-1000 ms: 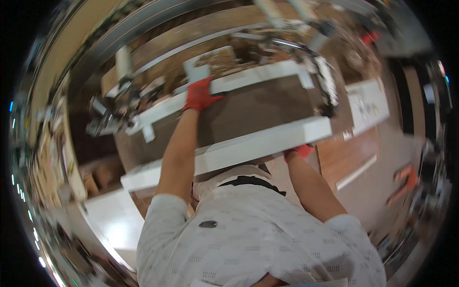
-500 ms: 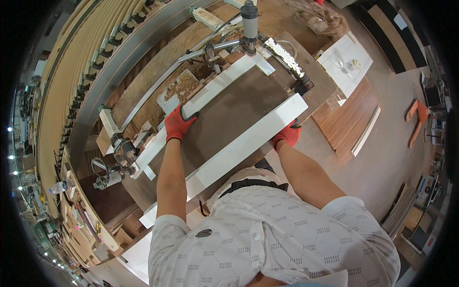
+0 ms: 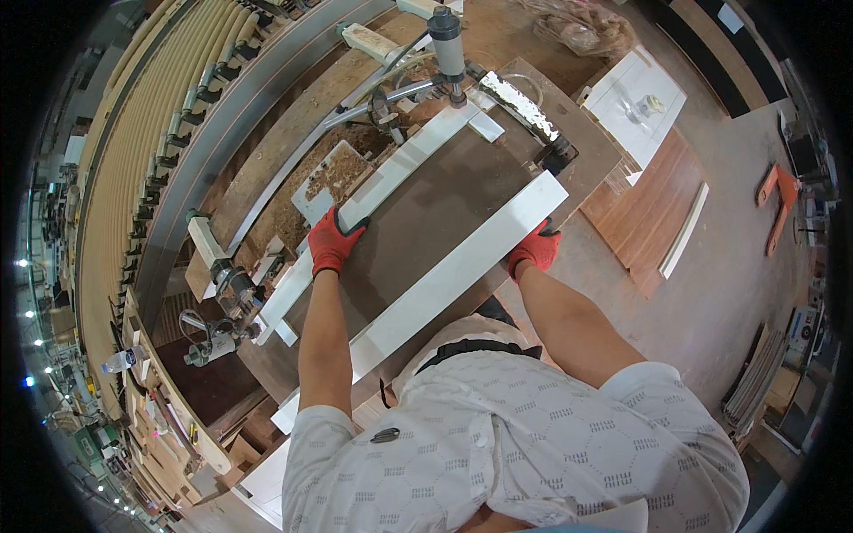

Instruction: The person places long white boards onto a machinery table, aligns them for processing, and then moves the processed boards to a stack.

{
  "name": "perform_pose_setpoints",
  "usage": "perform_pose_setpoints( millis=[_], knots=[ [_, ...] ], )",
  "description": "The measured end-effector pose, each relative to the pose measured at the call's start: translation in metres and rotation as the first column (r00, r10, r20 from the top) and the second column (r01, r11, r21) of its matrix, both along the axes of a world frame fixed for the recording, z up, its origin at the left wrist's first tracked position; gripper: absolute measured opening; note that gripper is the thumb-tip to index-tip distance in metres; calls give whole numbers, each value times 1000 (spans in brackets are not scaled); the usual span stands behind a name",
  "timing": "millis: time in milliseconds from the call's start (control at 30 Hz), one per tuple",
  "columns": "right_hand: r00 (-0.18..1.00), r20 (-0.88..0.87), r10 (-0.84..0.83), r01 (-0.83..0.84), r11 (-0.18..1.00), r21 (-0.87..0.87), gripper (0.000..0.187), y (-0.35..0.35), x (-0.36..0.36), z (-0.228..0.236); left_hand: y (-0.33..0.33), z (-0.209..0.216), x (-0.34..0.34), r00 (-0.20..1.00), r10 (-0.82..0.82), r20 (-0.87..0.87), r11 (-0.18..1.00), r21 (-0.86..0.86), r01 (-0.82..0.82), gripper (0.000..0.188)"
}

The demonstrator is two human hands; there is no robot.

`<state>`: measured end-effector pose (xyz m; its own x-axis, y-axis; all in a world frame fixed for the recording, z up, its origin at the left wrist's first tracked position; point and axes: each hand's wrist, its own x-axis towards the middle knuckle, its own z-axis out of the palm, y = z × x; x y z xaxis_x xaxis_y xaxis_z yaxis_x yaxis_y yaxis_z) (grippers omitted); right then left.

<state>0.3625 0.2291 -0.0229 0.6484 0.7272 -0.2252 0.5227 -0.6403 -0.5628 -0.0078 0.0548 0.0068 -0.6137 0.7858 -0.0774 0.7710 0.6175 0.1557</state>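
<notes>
On the workbench (image 3: 586, 133), seen from the head camera, a brown panel (image 3: 435, 222) with two white rails lies flat, and the person grips it from both sides. The left hand (image 3: 333, 240), in a red glove, is closed over the far white rail (image 3: 391, 173), fingers curled on its edge; the right hand (image 3: 535, 249), also in a red glove, holds the end of the near white rail (image 3: 453, 266) at the bench edge. I judge that the panel could slide or tip toward the person, because a good part of the near rail seems to hang past the bench, and the grip of the right hand is only at one corner. The far end is very close to the upright metal cylinder (image 3: 447, 40) of a clamp or drilling unit (I cannot tell which), so a push forward might knock the rail against it, or pinch the gloved fingers. Sawdust (image 3: 342, 173) beside the left hand could make the surface slippery. Hard to make out: the right fingertips are hidden under the rail, the person's torso covers the near bench edge, and the tools (image 3: 213, 324) at the left are small and bent by the lens.
</notes>
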Motion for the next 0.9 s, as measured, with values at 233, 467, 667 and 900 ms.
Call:
perform_pose_setpoints(
  millis=[233, 467, 667, 900],
  knots=[
    [997, -71, 24, -27, 999, -35, 62, 1, 4, 20, 0, 3, 7, 1000, -19, 3, 998, 54, 19, 91],
    [997, -72, 17, -18, 1000, -8, 54, 0, 7, 12, -17, -7, 12, 987, -84, -134, 977, 184, 108, 90],
    [999, 7, 52, -52, 998, 20, 53, -1, 14, -1, -27, -6, 20, 976, -63, -210, 976, 193, 104, 84],
    [996, -90, -5, 9, 999, 52, 52, 0, 9, 9, -25, 5, 19, 977, -60, -203, 987, 134, 89, 80]
  ],
)
